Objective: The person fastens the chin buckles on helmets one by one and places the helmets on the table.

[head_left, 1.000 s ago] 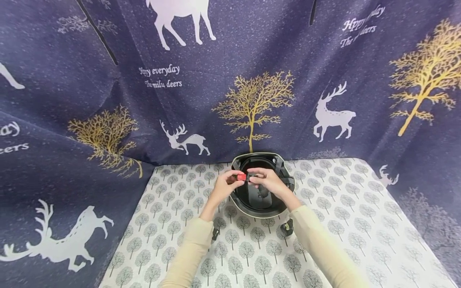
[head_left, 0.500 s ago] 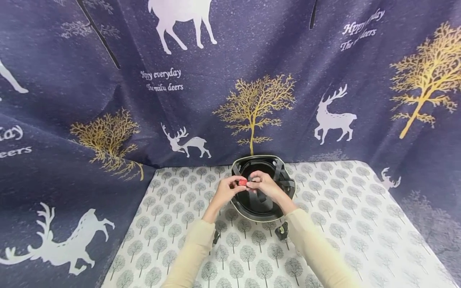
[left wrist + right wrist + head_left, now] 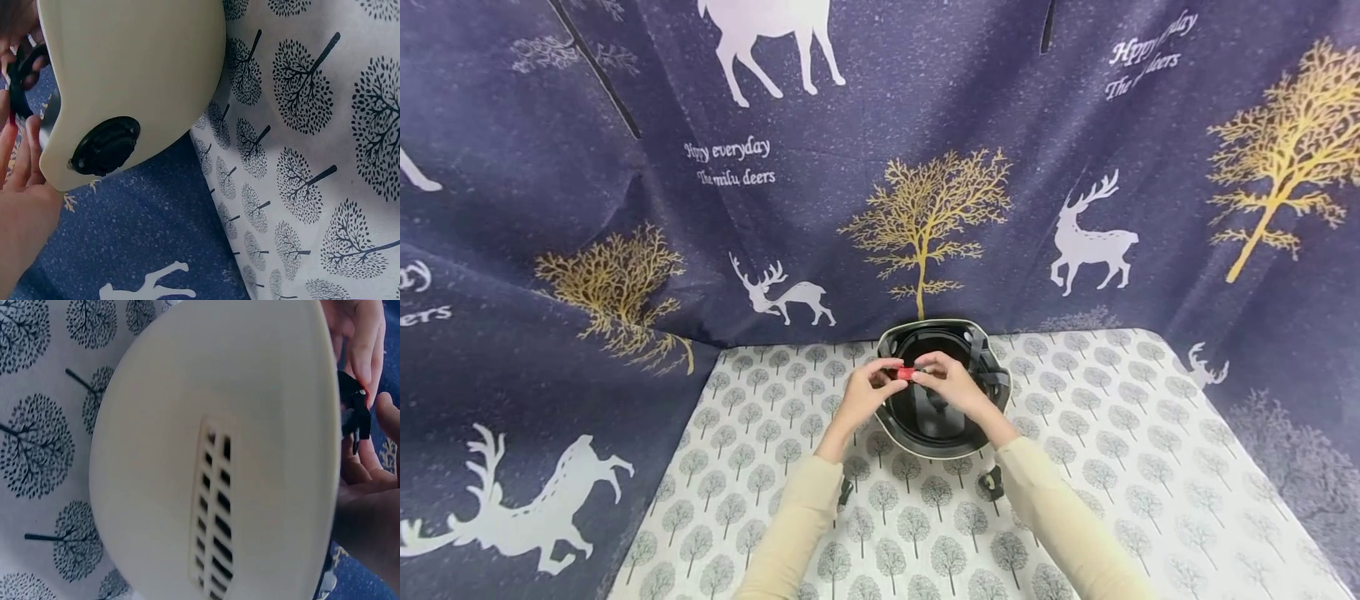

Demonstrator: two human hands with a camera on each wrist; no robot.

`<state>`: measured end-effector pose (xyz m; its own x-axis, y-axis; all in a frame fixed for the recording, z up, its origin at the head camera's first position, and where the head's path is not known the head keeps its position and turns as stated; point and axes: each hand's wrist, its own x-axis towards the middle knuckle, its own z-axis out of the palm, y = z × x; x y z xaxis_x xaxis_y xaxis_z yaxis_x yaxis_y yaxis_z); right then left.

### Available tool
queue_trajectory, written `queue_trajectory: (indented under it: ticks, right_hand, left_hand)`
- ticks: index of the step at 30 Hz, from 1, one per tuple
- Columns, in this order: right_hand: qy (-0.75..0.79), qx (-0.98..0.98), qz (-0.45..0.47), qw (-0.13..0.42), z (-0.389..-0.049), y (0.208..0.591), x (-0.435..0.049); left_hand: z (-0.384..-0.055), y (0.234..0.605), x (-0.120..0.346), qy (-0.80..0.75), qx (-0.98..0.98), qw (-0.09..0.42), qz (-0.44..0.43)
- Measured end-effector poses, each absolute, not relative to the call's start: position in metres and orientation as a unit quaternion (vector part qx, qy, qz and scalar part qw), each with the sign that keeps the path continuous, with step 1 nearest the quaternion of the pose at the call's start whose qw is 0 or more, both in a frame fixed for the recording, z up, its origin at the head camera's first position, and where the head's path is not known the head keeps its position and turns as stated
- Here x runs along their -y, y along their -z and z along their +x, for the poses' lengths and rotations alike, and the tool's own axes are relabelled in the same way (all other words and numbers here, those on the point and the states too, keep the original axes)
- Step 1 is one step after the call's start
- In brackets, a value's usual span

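Observation:
A cream helmet (image 3: 137, 69) stands upside down, its black inside (image 3: 942, 427) facing up in the head view. Over its opening, a small red buckle (image 3: 906, 374) on the black chin strap (image 3: 355, 407) lies between both hands. My left hand (image 3: 863, 395) pinches the buckle's red part from the left. From the right, my right hand (image 3: 957, 390) pinches the buckle's strap side with thumb and fingers. The fingertips of the two hands nearly meet. Whether the buckle's halves are joined cannot be told, as fingers cover part of it.
Under the helmet is a table with a tree-print cloth (image 3: 745, 517). Behind hangs a dark blue deer-print curtain (image 3: 850, 217). The helmet's side carries a round black fitting (image 3: 107, 145) and, elsewhere, a slotted vent (image 3: 212, 506). Black straps (image 3: 992, 379) cross its right inner side.
A second ago a dark piece showed in the right hand beside the red one. The hands have since drawn closer, and now mostly the red part shows between the fingertips.

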<state>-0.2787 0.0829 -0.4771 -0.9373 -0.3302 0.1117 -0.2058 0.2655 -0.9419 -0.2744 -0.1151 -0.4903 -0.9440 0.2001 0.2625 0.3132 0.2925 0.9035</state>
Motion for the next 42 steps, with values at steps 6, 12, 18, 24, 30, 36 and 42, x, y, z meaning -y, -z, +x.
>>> queue_trajectory:
  ticks: [6, 12, 18, 24, 30, 36, 42]
  right_hand:
    - [0.587, -0.788, -0.181, 0.043, -0.276, 0.479, -0.093]
    - [0.583, -0.79, -0.188, 0.02, -0.276, 0.484, -0.112]
    - [0.576, -0.8, -0.167, -0.014, -0.275, 0.48, -0.132]
    - [0.562, -0.816, -0.137, -0.025, -0.272, 0.462, -0.157]
    - [0.543, -0.833, -0.083, -0.061, -0.279, 0.479, -0.176]
    - [0.573, -0.818, -0.05, -0.026, -0.273, 0.499, -0.181]
    - [0.615, -0.786, -0.067, -0.012, -0.274, 0.513, -0.182]
  left_hand:
    - [-0.272, 0.491, 0.118, 0.568, 0.809, 0.071, -0.135]
    - [-0.272, 0.498, 0.118, 0.565, 0.806, 0.106, -0.143]
    - [-0.269, 0.502, 0.12, 0.548, 0.816, 0.12, -0.14]
    - [-0.27, 0.504, 0.127, 0.54, 0.827, 0.081, -0.136]
    - [-0.271, 0.512, 0.129, 0.584, 0.801, 0.083, -0.103]
    - [-0.268, 0.523, 0.133, 0.63, 0.77, 0.065, -0.082]
    - [-0.26, 0.512, 0.132, 0.653, 0.751, 0.044, -0.089]
